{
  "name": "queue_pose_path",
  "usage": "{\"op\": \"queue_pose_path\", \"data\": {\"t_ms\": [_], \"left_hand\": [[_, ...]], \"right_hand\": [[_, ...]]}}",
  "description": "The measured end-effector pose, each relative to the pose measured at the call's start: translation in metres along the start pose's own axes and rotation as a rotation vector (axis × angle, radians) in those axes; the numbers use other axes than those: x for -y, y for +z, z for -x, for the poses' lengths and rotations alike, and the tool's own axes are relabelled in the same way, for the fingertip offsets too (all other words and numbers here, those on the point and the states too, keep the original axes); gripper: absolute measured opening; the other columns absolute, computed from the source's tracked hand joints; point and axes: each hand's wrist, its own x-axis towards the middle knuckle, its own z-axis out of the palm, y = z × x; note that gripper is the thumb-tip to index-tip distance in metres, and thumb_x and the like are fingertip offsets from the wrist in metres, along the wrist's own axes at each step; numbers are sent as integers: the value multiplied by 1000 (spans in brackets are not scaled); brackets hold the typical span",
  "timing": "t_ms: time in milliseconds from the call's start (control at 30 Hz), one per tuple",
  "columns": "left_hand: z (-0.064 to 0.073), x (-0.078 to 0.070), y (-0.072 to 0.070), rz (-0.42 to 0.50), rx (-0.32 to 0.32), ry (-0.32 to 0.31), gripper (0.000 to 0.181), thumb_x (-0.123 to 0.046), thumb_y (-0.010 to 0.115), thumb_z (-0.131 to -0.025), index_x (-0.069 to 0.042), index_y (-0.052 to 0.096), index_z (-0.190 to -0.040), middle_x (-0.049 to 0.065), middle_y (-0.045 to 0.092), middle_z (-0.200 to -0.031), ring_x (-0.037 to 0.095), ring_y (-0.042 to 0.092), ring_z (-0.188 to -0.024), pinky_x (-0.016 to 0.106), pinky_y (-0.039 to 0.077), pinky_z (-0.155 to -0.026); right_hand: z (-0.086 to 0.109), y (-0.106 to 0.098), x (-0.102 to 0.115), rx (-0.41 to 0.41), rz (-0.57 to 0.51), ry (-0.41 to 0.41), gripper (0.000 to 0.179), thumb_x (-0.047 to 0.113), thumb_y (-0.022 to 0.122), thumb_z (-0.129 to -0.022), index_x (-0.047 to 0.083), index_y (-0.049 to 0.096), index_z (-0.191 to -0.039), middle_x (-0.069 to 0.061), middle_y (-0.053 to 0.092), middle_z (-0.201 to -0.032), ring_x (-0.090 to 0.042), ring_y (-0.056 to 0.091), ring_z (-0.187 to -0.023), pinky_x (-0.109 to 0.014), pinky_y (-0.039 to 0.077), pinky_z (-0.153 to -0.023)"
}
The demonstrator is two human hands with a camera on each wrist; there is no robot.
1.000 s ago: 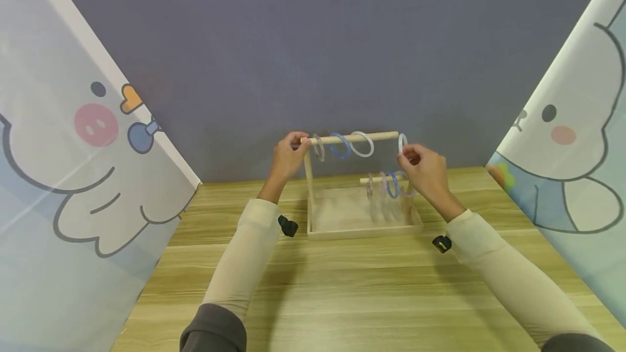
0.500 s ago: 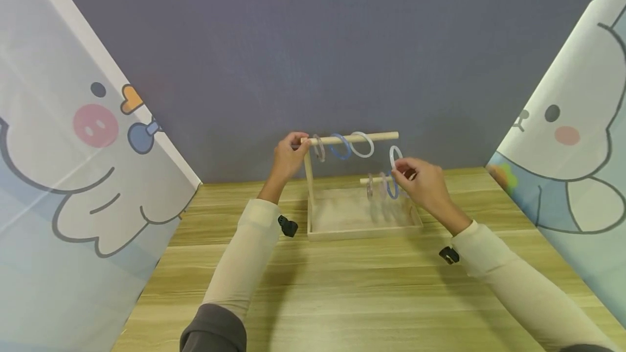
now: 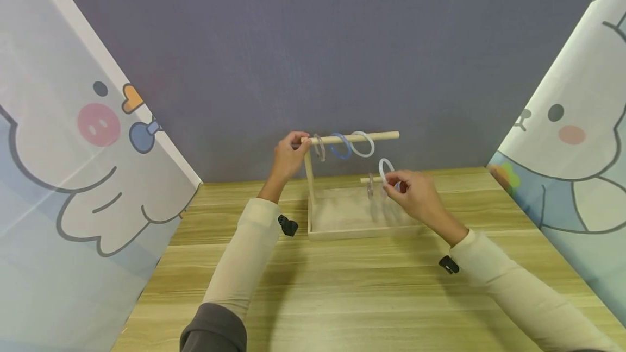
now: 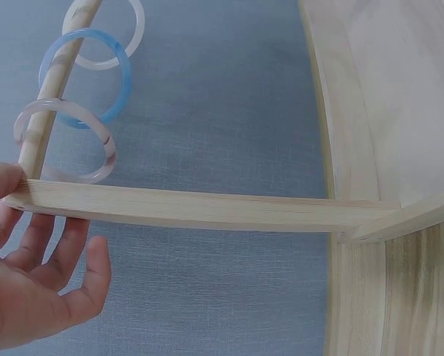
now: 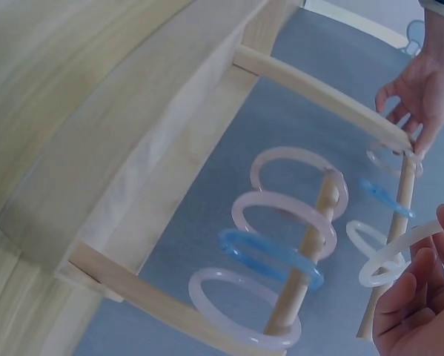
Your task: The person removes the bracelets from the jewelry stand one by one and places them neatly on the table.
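My left hand (image 3: 287, 157) holds the top corner of a wooden bangle rack (image 4: 199, 208), thumb on one side and fingers on the other. My right hand (image 3: 415, 194) pinches a white bangle (image 5: 373, 271) between thumb and fingers, near the lower bar in the head view. On the upper bar (image 3: 386, 135) hang a pinkish bangle (image 4: 109, 144), a blue bangle (image 4: 127, 81) and a white bangle (image 4: 141, 30). The lower bar (image 5: 310, 241) carries two pale pink bangles (image 5: 285, 153), a blue bangle (image 5: 259, 257) and a pale lilac bangle (image 5: 218, 317); my right hand partly hides these in the head view.
The rack's shallow tray base (image 3: 364, 234) stands on a wood-grain table (image 3: 342, 297). A grey backdrop (image 3: 313, 58) rises behind it. Cartoon-printed panels (image 3: 44, 178) flank both sides. A small black device (image 3: 288, 226) is at each wrist.
My right hand has carried the white bangle down and to the left, from near the upper bar's free end to in front of the lower bar. My left hand keeps its place on the rack.
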Motion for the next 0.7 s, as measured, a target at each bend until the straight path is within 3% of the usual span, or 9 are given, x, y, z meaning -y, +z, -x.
{"op": "queue_pose_path", "data": {"t_ms": [333,700], "left_hand": [[-1,1,0,-1,2,-9,34,-33,61,-103,-11,66,-128,12,70,-117,29,70,-108,44,58,-87],[-2,0,0,7,-2,-1,34,-32,61,-103,-9,66,-128,14,69,-116,29,70,-107,42,58,-84]], "right_hand": [[9,15,4,43,-73,-105,13,1,80,-81,7,78,-92,3,69,-71,4,43,-56,-14,35,-48],[21,38,10,73,-72,-271,18,6,84,-77,10,77,-93,6,69,-75,8,38,-56,-11,31,-47]]}}
